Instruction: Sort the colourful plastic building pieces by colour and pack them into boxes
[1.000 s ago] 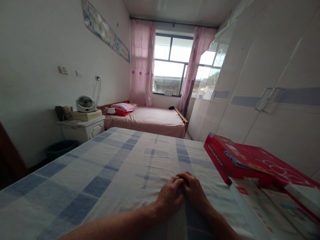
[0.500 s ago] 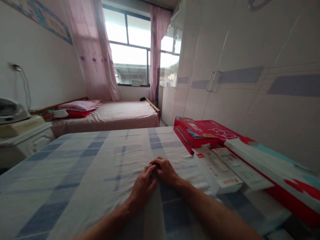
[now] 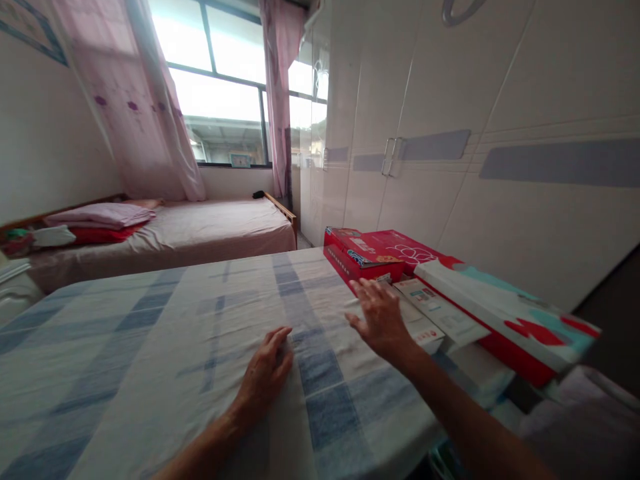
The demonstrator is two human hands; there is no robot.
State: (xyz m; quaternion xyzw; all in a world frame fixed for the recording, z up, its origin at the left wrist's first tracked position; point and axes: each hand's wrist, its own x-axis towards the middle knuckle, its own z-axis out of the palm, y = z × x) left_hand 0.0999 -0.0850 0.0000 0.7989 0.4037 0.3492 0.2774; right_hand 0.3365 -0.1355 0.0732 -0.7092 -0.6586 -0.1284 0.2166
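My left hand (image 3: 265,369) rests on the blue-and-white striped sheet (image 3: 145,373), its fingers loosely curved and nothing in them. Raised at the right, my right hand (image 3: 379,317) has its fingers spread and holds nothing. It hovers beside a flat white box (image 3: 425,331), covering part of it. Right of that box lies another pale, thin printed box (image 3: 425,297). Behind them sits a red box (image 3: 350,257) with printed patterns. Whether my right fingertips touch any box I cannot tell.
A long red, white and teal box (image 3: 505,313) lies along the right edge. The white wardrobe (image 3: 430,200) stands beyond it. Past the far edge is a second bed (image 3: 220,223) with folded pink bedding (image 3: 103,215), below a window (image 3: 220,100) with pink curtains (image 3: 115,87).
My hands were together on the sheet and are now apart. The right one has moved right, up to the boxes, with its fingers spreading. The view has turned to the right.
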